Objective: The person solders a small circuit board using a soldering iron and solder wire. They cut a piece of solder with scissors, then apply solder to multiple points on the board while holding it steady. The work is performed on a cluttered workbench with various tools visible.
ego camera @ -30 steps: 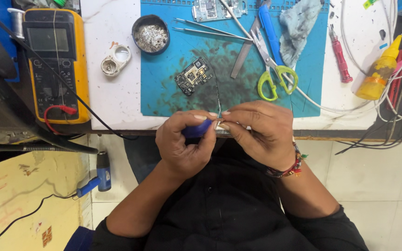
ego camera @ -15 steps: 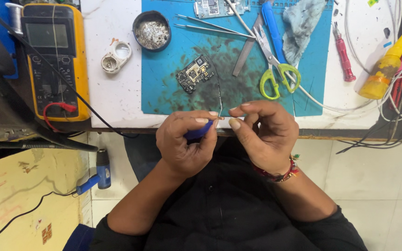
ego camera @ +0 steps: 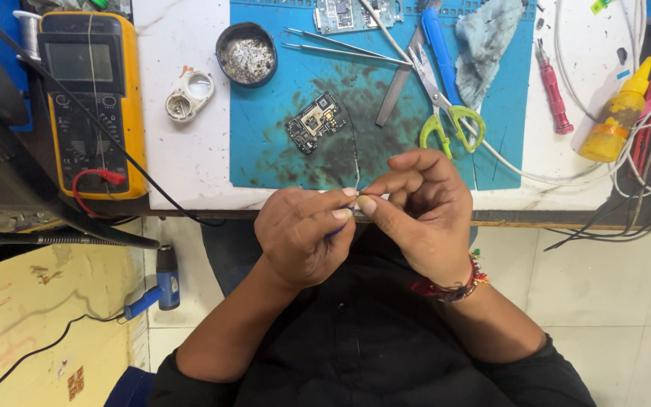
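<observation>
Left hand [ego camera: 303, 237] is curled tight around a small blue-handled tool [ego camera: 338, 226], its tip meeting the right hand [ego camera: 423, 211], which pinches a thin, stiff wire [ego camera: 356, 162] standing up between both thumbs. Just beyond the knuckles lies a small dark circuit board [ego camera: 315, 122] on the scorched teal mat [ego camera: 280, 151]; green-handled scissors [ego camera: 446, 113] sit beyond the right hand. Since a moment ago, the blue handle has sunk deeper into the fist.

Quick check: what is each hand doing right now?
Left hand: closed around a small blue tool.
Right hand: fingertips pinching a thin wire.
</observation>
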